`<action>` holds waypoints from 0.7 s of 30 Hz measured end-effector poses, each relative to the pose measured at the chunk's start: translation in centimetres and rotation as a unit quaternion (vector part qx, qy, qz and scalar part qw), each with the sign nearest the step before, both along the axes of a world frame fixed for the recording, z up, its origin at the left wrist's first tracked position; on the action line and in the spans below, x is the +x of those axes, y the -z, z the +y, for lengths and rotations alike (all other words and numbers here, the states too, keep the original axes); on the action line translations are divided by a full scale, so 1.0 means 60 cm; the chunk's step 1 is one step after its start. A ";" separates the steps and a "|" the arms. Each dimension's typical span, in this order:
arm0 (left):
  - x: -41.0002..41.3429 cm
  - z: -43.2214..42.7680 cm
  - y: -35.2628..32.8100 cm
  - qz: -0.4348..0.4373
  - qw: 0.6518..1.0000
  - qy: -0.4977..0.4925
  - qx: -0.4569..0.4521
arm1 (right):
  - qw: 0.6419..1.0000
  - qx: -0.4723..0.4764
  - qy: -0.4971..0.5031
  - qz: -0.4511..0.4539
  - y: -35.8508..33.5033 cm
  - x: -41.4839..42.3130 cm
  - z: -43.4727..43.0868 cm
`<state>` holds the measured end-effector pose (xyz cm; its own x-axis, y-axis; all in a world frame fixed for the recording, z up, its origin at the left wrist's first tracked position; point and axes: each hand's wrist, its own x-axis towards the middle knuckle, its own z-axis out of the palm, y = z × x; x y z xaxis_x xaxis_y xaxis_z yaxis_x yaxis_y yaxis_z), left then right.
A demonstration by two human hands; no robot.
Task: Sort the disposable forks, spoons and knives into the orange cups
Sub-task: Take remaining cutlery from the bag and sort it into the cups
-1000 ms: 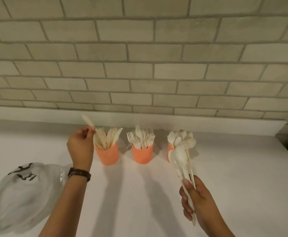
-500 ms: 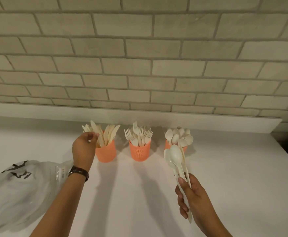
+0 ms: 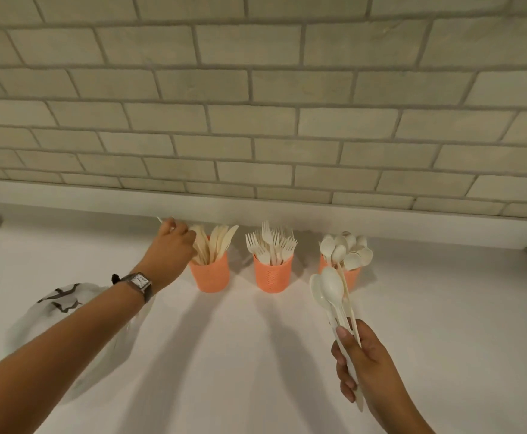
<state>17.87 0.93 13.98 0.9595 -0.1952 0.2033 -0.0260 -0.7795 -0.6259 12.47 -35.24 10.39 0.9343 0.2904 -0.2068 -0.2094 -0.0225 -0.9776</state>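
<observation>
Head view: since 1 second ago the left hand (image 3: 174, 247) has dropped beside the knife cup (image 3: 210, 275), pinching a knife (image 3: 161, 219) (only its tip shows). The right hand (image 3: 362, 364) grips spoons (image 3: 331, 289) near the spoon cup (image 3: 355, 277). The bag (image 3: 52, 314) has unreadable black marks.

Orange cups (image 3: 209, 275), cream knives (image 3: 215, 242)

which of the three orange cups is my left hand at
The leftmost cup, holding the knives: the left hand is right by its rim. The fork cup and the spoon cup stand farther right.
</observation>
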 end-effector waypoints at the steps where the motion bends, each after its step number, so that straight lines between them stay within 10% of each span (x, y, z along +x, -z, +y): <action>1: 0.001 -0.003 0.010 0.010 1.000 0.007 0.009 | 1.000 0.001 -0.001 0.001 0.000 0.000 0.001; 10: 0.003 -0.098 0.034 -0.098 0.950 0.103 -0.277 | 1.000 0.001 -0.007 0.022 -0.004 -0.001 -0.001; 16: -0.072 -0.310 -0.036 0.005 0.699 0.073 -0.711 | 1.000 -0.012 0.011 0.018 -0.009 -0.007 0.001; 21: -0.098 -0.400 -0.037 0.034 0.767 0.027 -0.640 | 0.993 -0.089 0.048 -0.063 -0.002 -0.014 0.003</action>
<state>12.00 -23.04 16.20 0.9740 0.0835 0.2106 -0.0777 -0.7504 0.6565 11.65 -35.04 10.54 0.9777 0.1675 -0.1264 -0.0950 -0.1839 -0.9783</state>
